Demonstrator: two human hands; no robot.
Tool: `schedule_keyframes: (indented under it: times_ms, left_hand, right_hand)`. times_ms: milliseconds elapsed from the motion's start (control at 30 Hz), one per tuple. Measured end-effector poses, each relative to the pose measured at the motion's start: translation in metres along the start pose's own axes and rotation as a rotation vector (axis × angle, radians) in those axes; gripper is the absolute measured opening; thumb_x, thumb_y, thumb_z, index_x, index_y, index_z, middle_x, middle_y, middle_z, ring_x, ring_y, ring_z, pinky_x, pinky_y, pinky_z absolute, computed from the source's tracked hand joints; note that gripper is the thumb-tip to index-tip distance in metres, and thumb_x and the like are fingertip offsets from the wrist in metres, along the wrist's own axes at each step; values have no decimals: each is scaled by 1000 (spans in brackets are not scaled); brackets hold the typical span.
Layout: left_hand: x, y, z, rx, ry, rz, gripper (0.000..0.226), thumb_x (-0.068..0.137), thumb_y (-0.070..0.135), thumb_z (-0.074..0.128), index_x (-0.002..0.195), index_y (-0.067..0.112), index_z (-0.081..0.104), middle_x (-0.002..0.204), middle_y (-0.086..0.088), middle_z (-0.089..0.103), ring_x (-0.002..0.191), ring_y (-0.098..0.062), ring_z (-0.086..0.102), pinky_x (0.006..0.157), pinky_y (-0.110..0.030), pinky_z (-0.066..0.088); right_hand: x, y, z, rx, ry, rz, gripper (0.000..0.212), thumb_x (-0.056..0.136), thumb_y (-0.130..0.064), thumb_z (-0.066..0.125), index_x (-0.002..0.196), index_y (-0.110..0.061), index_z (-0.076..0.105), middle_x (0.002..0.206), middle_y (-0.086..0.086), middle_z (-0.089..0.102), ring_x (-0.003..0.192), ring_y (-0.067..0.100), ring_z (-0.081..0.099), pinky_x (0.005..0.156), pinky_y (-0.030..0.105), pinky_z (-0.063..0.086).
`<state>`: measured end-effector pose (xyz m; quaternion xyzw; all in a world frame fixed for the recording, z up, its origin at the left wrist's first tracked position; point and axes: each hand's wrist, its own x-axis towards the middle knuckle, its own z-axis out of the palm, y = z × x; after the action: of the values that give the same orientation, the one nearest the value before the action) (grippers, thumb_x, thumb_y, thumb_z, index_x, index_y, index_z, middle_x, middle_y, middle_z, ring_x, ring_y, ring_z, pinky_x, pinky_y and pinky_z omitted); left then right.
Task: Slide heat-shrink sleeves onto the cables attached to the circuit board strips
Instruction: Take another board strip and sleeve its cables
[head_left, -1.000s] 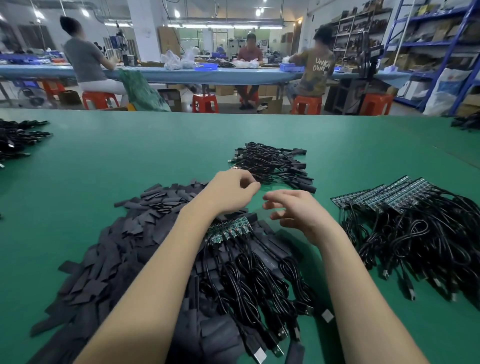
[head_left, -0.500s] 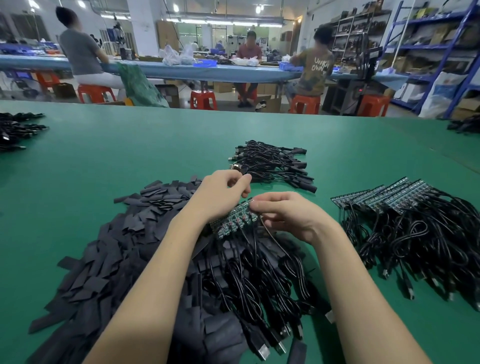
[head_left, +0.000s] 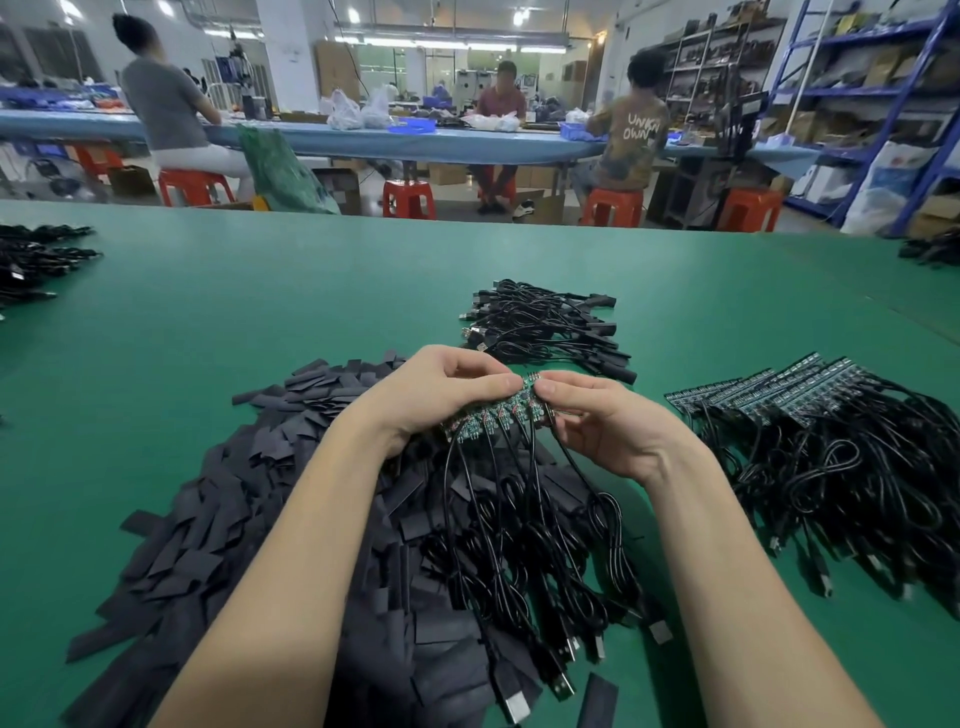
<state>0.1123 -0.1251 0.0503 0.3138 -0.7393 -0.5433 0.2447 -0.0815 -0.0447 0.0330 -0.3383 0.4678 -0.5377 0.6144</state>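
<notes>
I see the circuit board strip lifted just above the green table, its long axis running from lower left up to the far right, with its black cables hanging toward me into a tangle. My left hand holds the strip with curled fingers, thumb lying along its upper edge; my right hand pinches the strip's far right end between thumb and fingertips, so the board spans the gap between both hands. Under my left forearm lies a broad pile of flat black heat-shrink sleeves, which the hanging cables partly cover. Beyond the hands sits a bundle of finished black cables, near but apart. To the right, a row of more board strips lies fanned with their own cable tangle. Another cable heap is at the far left edge. Past the table, people sit on red stools at a blue bench.
</notes>
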Motion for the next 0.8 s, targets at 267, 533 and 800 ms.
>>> schedule_keyframes:
  times_ms: [267,533,800]
  left_hand:
    - [-5,1,-2,-128,-64,35,17,76,31,77,88,18,78,86,-2,74,78,-12,65,85,-28,52]
    - [-7,-4,-4,-217,-99,35,9,78,26,75,83,18,77,80,-2,72,69,-11,65,67,-20,54]
    - [-13,-7,-11,-239,-125,42,7,80,26,75,81,20,78,80,-1,72,69,-10,65,67,-21,54]
  right_hand:
    - [2,5,3,110,-40,36,23,69,-11,78,92,-14,77,87,0,67,71,7,56,58,15,53]
    - [1,10,10,221,-148,40,17,76,-9,69,86,-11,82,83,2,72,67,7,65,57,17,55]
    - [7,17,16,233,-227,37,55,36,-18,103,87,-11,82,87,2,65,76,8,53,59,15,54]
